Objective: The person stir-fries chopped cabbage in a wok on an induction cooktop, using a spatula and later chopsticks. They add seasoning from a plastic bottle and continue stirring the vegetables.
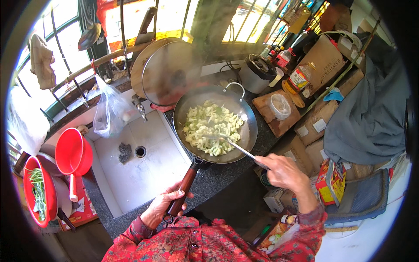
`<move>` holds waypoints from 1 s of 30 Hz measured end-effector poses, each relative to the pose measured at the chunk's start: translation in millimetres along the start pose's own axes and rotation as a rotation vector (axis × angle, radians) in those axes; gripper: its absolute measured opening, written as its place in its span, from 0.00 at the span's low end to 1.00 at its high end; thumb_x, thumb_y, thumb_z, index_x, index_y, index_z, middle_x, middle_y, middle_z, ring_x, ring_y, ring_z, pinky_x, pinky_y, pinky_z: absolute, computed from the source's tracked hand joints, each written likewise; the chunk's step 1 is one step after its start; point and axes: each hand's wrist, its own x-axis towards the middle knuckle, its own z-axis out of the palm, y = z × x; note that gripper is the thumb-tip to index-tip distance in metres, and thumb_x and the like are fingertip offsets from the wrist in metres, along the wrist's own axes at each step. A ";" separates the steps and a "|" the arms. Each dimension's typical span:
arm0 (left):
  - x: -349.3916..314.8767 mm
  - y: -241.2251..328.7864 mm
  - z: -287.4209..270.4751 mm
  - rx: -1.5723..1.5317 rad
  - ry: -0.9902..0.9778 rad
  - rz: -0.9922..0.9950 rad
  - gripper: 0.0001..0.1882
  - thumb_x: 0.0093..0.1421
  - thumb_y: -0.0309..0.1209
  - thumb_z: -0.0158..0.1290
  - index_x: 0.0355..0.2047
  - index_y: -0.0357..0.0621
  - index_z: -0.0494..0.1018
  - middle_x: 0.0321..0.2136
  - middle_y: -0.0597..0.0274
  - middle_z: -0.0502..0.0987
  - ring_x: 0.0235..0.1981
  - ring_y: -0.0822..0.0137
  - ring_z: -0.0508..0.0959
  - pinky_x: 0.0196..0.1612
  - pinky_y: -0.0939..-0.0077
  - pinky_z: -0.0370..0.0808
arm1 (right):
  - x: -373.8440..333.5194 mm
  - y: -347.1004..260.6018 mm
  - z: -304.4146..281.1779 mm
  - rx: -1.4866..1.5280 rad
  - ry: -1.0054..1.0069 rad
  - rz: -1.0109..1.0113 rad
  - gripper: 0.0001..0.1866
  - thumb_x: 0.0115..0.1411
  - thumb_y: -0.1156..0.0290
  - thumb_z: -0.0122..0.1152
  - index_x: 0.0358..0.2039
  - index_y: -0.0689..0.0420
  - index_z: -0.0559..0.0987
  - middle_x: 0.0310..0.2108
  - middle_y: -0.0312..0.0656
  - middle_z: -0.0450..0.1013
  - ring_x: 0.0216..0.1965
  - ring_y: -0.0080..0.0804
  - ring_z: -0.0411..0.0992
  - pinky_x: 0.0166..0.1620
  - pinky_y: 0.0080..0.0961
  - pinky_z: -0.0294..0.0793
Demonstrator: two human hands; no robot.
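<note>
A large wok [251, 124] stands on the dark counter beside the sink, full of chopped pale-green and cream vegetable pieces [209, 124] that look like cauliflower. Steam rises from it. My left hand [166, 204] is closed round the wok's brown wooden handle [187, 185], near its ring end. In my right hand [281, 171] is a long metal spatula [242, 149]. Its handle slants down into the wok, and the blade is blurred and partly buried among the pieces.
Left of the wok is a white sink [152, 174] with a tap [139, 107] and a dark scouring pad [125, 153]. A glass lid [170, 72] leans behind. A red dipper [73, 150] and a red basin [28, 192] of greens stand left. A cutting board [264, 109] and an oil bottle [301, 78] lie right.
</note>
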 end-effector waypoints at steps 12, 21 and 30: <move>-7.2 3.7 7.5 0.148 0.071 0.022 0.34 0.63 0.34 0.53 0.67 0.47 0.52 0.42 0.48 0.76 0.24 0.66 0.77 0.20 0.74 0.77 | 33.8 20.7 19.5 0.240 0.001 0.257 0.24 0.47 0.81 0.50 0.47 0.60 0.76 0.32 0.62 0.74 0.36 0.57 0.74 0.38 0.45 0.71; -6.7 4.6 9.0 0.233 0.106 0.043 0.35 0.62 0.31 0.53 0.67 0.47 0.52 0.42 0.47 0.76 0.24 0.66 0.77 0.19 0.74 0.76 | 71.3 4.2 39.0 -0.106 -0.121 -0.009 0.23 0.47 0.79 0.61 0.46 0.57 0.74 0.30 0.48 0.73 0.32 0.46 0.76 0.36 0.39 0.78; -5.6 -5.5 16.9 0.097 0.103 0.028 0.34 0.63 0.27 0.49 0.68 0.46 0.49 0.42 0.51 0.76 0.23 0.70 0.76 0.20 0.75 0.78 | 0.2 -27.2 -24.8 -0.210 -0.244 0.069 0.18 0.46 0.73 0.65 0.40 0.57 0.77 0.27 0.45 0.74 0.31 0.44 0.77 0.34 0.39 0.77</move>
